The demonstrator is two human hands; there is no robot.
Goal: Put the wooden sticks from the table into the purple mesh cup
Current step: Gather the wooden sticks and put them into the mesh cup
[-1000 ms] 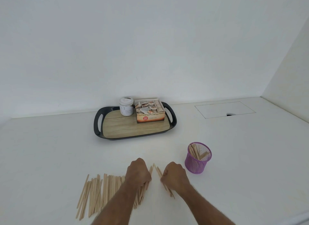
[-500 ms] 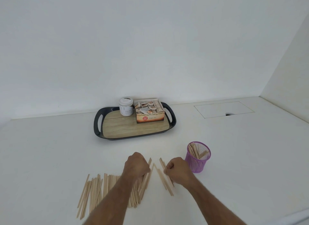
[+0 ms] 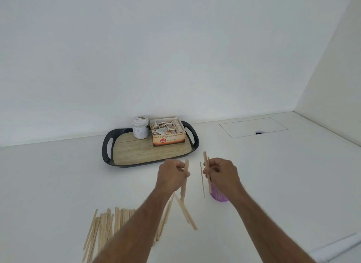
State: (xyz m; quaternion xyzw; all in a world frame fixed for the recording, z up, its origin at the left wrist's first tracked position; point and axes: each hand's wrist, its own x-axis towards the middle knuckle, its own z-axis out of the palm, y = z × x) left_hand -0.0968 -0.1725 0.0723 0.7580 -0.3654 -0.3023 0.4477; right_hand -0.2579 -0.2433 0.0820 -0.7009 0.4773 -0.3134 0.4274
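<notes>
Both my hands are raised above the white table. My left hand (image 3: pixel 172 174) grips a wooden stick (image 3: pixel 185 176) held upright. My right hand (image 3: pixel 222 174) grips two or three sticks (image 3: pixel 206 165), also upright, just above the purple mesh cup (image 3: pixel 219 196). My right hand and wrist hide most of that cup; only its lower wall shows. A row of loose wooden sticks (image 3: pixel 105 225) lies on the table at the lower left, partly under my left forearm. Two more sticks (image 3: pixel 187 213) lie slanted between my arms.
A dark tray (image 3: pixel 107 147) with a wood-look bottom stands at the back, carrying a white jar (image 3: pixel 140 128) and an open box of tea bags (image 3: pixel 168 133). A rectangular hatch (image 3: pixel 254 126) is set in the table at the back right. Walls close off the back and right.
Both hands have lifted off the table with sticks in them. The right hand has moved right, over the purple cup. The view has tilted, so the tray sits nearer the hands.
</notes>
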